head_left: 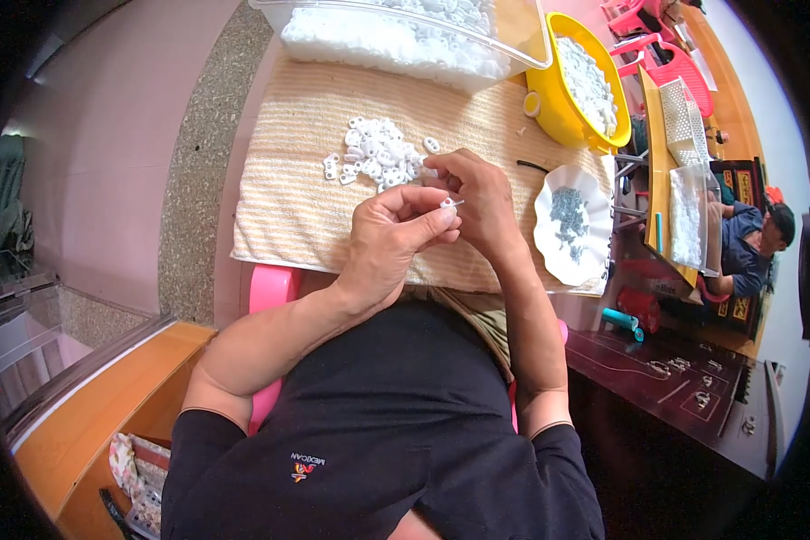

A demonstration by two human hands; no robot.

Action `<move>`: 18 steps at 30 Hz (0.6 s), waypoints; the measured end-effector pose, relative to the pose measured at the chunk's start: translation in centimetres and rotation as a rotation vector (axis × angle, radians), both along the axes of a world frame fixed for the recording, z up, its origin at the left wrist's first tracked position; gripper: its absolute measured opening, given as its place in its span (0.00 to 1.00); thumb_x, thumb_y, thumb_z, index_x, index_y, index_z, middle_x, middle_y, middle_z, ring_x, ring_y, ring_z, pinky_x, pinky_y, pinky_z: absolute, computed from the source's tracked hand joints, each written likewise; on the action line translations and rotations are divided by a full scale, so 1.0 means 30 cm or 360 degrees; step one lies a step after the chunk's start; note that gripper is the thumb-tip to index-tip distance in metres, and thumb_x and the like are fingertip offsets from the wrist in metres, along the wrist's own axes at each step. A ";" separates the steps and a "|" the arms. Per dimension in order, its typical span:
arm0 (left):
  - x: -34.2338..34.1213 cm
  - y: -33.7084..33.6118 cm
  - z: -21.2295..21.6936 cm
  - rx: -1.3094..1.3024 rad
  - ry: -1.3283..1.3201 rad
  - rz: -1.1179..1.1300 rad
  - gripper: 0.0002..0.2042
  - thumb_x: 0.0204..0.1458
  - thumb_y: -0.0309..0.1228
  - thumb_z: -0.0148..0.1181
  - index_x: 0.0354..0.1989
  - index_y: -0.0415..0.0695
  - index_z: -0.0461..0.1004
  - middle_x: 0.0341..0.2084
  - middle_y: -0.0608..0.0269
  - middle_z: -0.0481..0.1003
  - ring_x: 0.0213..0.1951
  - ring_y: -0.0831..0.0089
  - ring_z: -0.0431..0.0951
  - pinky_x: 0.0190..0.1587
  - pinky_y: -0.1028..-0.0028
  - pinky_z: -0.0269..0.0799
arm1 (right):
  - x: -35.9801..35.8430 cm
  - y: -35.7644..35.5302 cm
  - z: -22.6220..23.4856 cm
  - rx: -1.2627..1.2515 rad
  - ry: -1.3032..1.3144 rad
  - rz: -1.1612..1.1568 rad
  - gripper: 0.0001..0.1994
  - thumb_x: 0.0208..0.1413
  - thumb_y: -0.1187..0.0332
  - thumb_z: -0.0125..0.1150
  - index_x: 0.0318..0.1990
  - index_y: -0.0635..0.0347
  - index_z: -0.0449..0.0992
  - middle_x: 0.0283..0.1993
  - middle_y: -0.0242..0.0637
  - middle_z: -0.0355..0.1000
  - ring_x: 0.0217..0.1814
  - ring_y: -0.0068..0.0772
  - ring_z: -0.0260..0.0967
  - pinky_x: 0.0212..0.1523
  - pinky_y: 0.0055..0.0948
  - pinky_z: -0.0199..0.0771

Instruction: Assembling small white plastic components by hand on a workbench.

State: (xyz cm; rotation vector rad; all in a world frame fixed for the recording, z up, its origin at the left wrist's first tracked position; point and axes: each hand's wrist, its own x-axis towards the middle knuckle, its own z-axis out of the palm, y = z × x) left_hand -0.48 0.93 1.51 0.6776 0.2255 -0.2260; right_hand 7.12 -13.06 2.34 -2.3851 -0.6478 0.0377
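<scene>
Between the thumb and forefinger of my left hand [391,227] is a small white plastic piece [448,203], with a thin pin-like bit at its side. My right hand [479,200] is right beside it, fingers curled in and partly hidden; whatever they pinch does not show. Just beyond my hands, a loose pile of white plastic pieces with holes [378,148] lies on the striped towel [288,198]. To the right, a white scalloped dish [549,247] holds many small dark parts [569,214], too small to name.
At the far edge stands a clear bin [513,49] full of white pieces. A yellow tub [549,117] of white pieces is at the far right. A short black strip [533,166] lies near the dish. Another person [747,234] sits at a table farther right.
</scene>
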 end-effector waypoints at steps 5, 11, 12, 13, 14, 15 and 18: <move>0.001 0.000 -0.003 0.0018 0.0009 -0.0001 0.07 0.53 0.21 0.61 0.39 0.38 0.74 0.33 0.60 0.77 0.35 0.73 0.80 0.42 0.74 0.79 | -0.008 -0.041 -0.003 0.0051 0.0000 -0.0129 0.12 0.48 0.70 0.62 0.42 0.56 0.79 0.36 0.41 0.74 0.37 0.43 0.74 0.37 0.37 0.73; 0.001 0.001 -0.011 -0.0013 0.0025 -0.0006 0.07 0.53 0.20 0.61 0.39 0.38 0.74 0.33 0.60 0.78 0.35 0.73 0.80 0.42 0.74 0.79 | -0.016 -0.064 -0.004 -0.0207 -0.0289 -0.0132 0.11 0.51 0.71 0.59 0.42 0.56 0.78 0.37 0.42 0.74 0.41 0.46 0.72 0.40 0.40 0.72; 0.001 0.001 -0.013 -0.0019 0.0023 -0.0010 0.07 0.53 0.20 0.60 0.39 0.38 0.74 0.32 0.60 0.78 0.35 0.73 0.80 0.42 0.73 0.79 | -0.019 -0.063 -0.003 -0.0207 -0.0290 -0.0132 0.11 0.51 0.71 0.59 0.42 0.56 0.78 0.37 0.42 0.74 0.41 0.46 0.72 0.40 0.40 0.72; 0.002 0.000 -0.014 -0.0025 0.0019 -0.0016 0.07 0.53 0.20 0.60 0.39 0.38 0.74 0.32 0.59 0.78 0.35 0.73 0.80 0.42 0.73 0.79 | -0.024 -0.062 -0.001 -0.0253 -0.0298 -0.0160 0.10 0.51 0.71 0.59 0.42 0.55 0.78 0.37 0.41 0.74 0.41 0.46 0.73 0.40 0.39 0.73; 0.003 0.000 -0.014 -0.0026 0.0018 -0.0018 0.07 0.53 0.20 0.60 0.39 0.38 0.74 0.32 0.59 0.78 0.35 0.73 0.80 0.42 0.73 0.79 | -0.027 -0.062 0.001 -0.0299 -0.0306 -0.0188 0.10 0.51 0.70 0.59 0.42 0.55 0.78 0.37 0.40 0.74 0.41 0.45 0.73 0.40 0.39 0.73; 0.004 -0.001 -0.015 -0.0023 0.0019 -0.0025 0.07 0.53 0.20 0.60 0.39 0.38 0.74 0.32 0.59 0.78 0.35 0.72 0.80 0.42 0.73 0.79 | -0.026 -0.064 -0.003 -0.0300 -0.0307 -0.0190 0.10 0.51 0.70 0.59 0.42 0.55 0.78 0.37 0.40 0.74 0.41 0.45 0.73 0.40 0.39 0.73; 0.004 0.002 -0.012 -0.0008 0.0022 -0.0025 0.07 0.53 0.20 0.61 0.40 0.38 0.74 0.32 0.60 0.78 0.35 0.72 0.80 0.42 0.73 0.79 | -0.024 -0.066 -0.021 -0.0252 -0.0369 -0.0182 0.09 0.51 0.69 0.60 0.41 0.55 0.78 0.36 0.39 0.74 0.40 0.44 0.73 0.39 0.39 0.73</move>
